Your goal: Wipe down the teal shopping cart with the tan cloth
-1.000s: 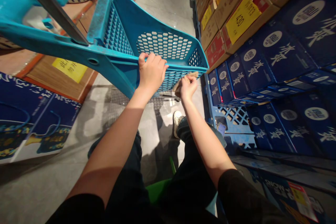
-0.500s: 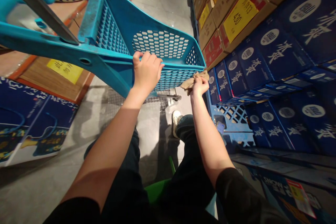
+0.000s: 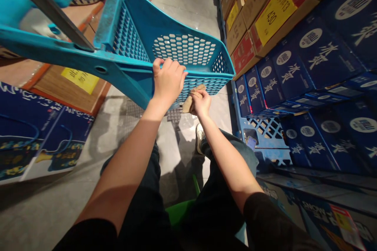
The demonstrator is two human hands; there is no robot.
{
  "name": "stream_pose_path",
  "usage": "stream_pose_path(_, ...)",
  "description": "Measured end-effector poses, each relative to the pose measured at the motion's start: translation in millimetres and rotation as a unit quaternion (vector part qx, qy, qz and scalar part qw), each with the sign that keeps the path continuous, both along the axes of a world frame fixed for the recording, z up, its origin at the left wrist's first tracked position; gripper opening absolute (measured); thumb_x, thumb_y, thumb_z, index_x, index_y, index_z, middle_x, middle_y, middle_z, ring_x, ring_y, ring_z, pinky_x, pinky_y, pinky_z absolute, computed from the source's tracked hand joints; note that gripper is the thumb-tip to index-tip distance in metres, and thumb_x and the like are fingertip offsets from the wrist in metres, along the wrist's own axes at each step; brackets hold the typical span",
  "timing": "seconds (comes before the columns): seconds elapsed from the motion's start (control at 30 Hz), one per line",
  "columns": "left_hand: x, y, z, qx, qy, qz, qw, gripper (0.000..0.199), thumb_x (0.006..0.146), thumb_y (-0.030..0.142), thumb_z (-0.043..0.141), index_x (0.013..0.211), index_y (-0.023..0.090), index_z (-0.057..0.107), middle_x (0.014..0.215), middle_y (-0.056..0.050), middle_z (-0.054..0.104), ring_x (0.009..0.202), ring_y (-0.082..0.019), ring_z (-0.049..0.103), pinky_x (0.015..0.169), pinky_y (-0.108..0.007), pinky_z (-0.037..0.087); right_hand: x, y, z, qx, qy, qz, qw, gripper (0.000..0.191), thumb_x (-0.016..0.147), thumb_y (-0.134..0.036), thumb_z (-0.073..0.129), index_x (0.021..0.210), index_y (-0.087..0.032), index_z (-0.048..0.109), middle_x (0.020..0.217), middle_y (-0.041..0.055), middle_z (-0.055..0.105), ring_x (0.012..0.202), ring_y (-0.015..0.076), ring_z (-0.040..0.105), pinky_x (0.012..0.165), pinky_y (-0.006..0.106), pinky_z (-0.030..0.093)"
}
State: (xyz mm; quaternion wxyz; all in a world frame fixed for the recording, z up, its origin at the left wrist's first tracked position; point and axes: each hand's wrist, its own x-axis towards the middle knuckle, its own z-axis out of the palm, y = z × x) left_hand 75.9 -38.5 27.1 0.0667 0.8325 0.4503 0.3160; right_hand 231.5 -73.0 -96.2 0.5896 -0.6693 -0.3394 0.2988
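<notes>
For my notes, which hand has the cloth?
The right hand holds the tan cloth; the left hand grips the blue basket's rim instead.

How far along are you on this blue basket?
Nothing looks clearly finished. In hand: the left hand grips the blue plastic basket by its rim while the right hand presses a tan cloth to its mesh. Left: the grey, dusty-looking ledge.

- I've got 430 on the yellow price tag (image 3: 273,16), right there on a cardboard carton (image 3: 246,29)!
- SNOW, upside down, on the low blue carton (image 3: 313,206)!
- White Chinese characters on the stacked blue cases (image 3: 318,57), can't make them out!
</notes>
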Motion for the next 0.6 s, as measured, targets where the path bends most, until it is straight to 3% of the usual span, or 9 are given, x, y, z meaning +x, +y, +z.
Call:
stream_pose_path(0.2, 1.0, 10.0, -17.1, 0.054, -0.044, -0.014, 0.997, 0.027, 0.117, 0.037, 0.054, 0.119, 0.027, 0.079, 0.12, -0.013, 0.083, 0.135, -0.041, 0.067, 0.129, -0.068, 0.039, 71.0, 10.9, -12.1, 0.033, 0.055, -0.199, 0.978, 0.015, 0.077, -0.024, 0.07, 0.087, -0.024, 0.059, 0.09, 0.0004, 0.072, 0.093, 0.0208, 0.071, 0.097, 0.037, 0.063)
stream_pose_path(0.3, 4.6, 14.9, -21.6, 0.043, -0.048, -0.01, 0.998, 0.027, 0.118, 0.039, 0.054, 0.117, 0.027, 0.078, 0.12, -0.011, 0.083, 0.135, -0.038, 0.065, 0.131, -0.066, 0.037, 86.6, 12.8, -16.5, 0.035, 0.047, -0.245, 0.968, 0.014, 0.083, -0.029, 0.064, 0.089, -0.026, 0.052, 0.096, 0.0024, 0.069, 0.101, 0.0225, 0.071, 0.103, 0.041, 0.063)
stream_pose_path(0.4, 7.4, 17.2, -22.8, 0.024, -0.031, -0.005, 0.999, 0.029, 0.119, 0.04, 0.052, 0.117, 0.027, 0.078, 0.122, -0.008, 0.082, 0.133, -0.035, 0.063, 0.131, -0.065, 0.035, 67.9, 9.2, -21.5, 0.028, 0.009, -0.21, 0.977, 0.015, 0.084, -0.03, 0.067, 0.093, -0.025, 0.057, 0.104, 0.0055, 0.071, 0.107, 0.0239, 0.072, 0.108, 0.042, 0.061)
stream_pose_path(0.6, 6.6, 8.4, -15.7, 0.029, -0.033, 0.008, 0.999, 0.024, 0.117, 0.036, 0.056, 0.119, 0.027, 0.078, 0.122, -0.01, 0.082, 0.136, -0.037, 0.063, 0.132, -0.065, 0.034, -9.9, -5.0, -31.9, -0.034, -0.037, -0.005, 0.999, 0.013, 0.08, -0.031, 0.072, 0.089, -0.024, 0.065, 0.094, 0.0034, 0.077, 0.099, 0.025, 0.072, 0.102, 0.038, 0.061)
